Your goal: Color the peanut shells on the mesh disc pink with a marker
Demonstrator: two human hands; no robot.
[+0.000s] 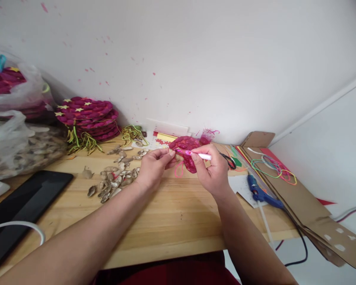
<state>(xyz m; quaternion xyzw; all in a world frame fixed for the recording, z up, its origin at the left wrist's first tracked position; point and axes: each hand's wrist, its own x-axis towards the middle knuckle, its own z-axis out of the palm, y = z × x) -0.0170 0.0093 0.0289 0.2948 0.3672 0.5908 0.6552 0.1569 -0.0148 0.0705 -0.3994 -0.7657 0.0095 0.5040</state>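
Note:
My right hand (212, 168) grips a white marker or brush (205, 156) with a pink-stained front part, pointing left. Close by on the left, my left hand (156, 166) has its thumb and fingers pinched at the marker's tip; whatever they hold is too small to make out. Behind and under both hands lies a glossy magenta piece (190, 164) made of lumpy parts, with a pink string loop (179, 169) beside it. Brown shell pieces (115, 182) are scattered on the wooden table (172, 213) left of my left hand.
Stacked magenta discs with yellow stars (90, 118) stand at the back left, near plastic bags (23, 146) of shells and discs. A black tablet (29, 209) lies front left. On the right are a blue glue gun (262, 194), scissors (230, 160) and cardboard (296, 202).

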